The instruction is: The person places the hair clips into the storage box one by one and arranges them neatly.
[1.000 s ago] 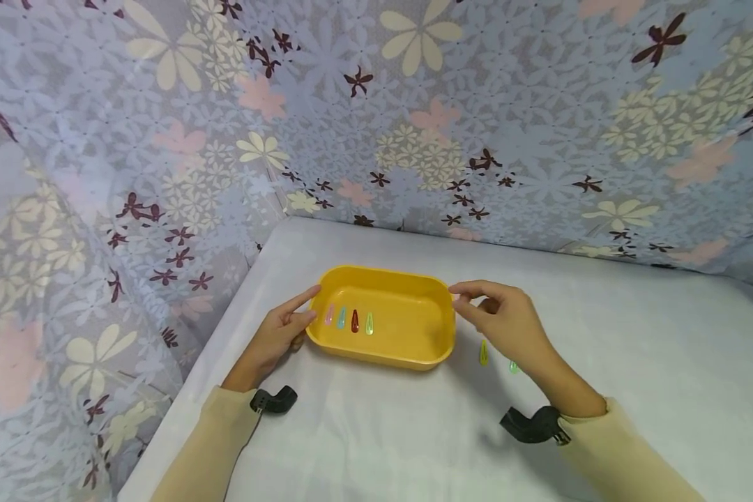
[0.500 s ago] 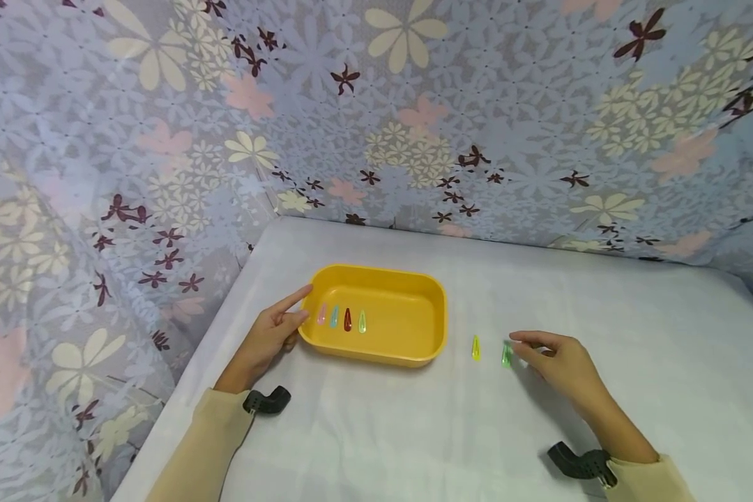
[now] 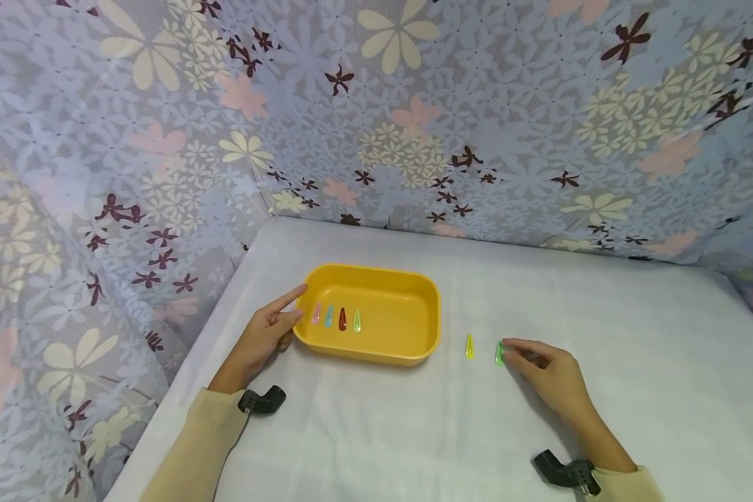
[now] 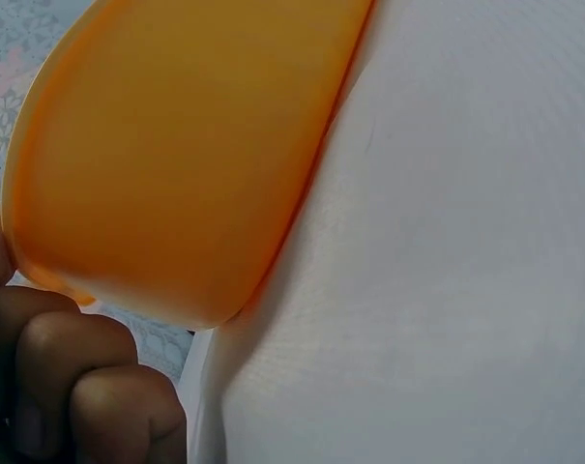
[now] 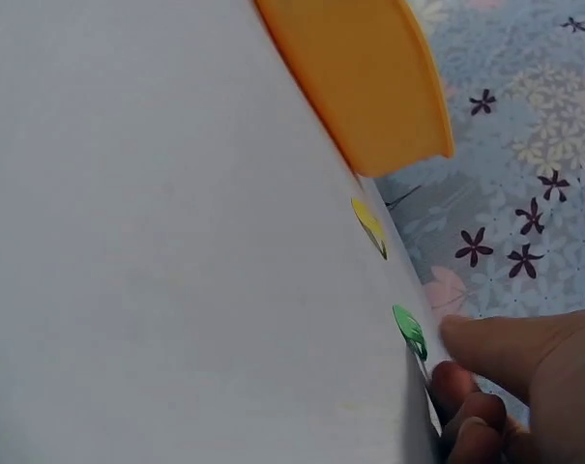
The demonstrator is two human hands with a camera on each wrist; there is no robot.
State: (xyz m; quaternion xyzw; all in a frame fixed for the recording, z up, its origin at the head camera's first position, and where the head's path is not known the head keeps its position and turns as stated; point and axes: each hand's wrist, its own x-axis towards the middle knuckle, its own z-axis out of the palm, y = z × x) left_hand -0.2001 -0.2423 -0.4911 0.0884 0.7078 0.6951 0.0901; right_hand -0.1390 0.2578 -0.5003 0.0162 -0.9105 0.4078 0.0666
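A yellow tray [image 3: 408, 328] rests on the white cloth. My left hand [image 3: 265, 341] holds its left end, index finger and thumb at the rim; in the left wrist view the other fingers [image 4: 128, 411] are curled beside the tray's wall. Inside the tray lie a pink hair clip [image 3: 316, 314], a blue one, a dark red hair clip [image 3: 342, 319] and a pale green one, in a row. My right hand [image 3: 555, 373] is at a green hair clip [image 3: 499, 353], index fingertip and thumb right by its side, the clip lying on the cloth.
A yellow hair clip [image 3: 470, 346] lies between the tray and the green clip. White cloth [image 3: 364, 425] covers the table. Flower-patterned fabric [image 3: 326, 125] hangs behind and on the left. A dark wrist camera [image 3: 260, 400] sits on each forearm.
My right hand has moved from the tray's right rim out to the right and down to the green hair clip. The left hand stays on the tray; the view has shifted slightly.
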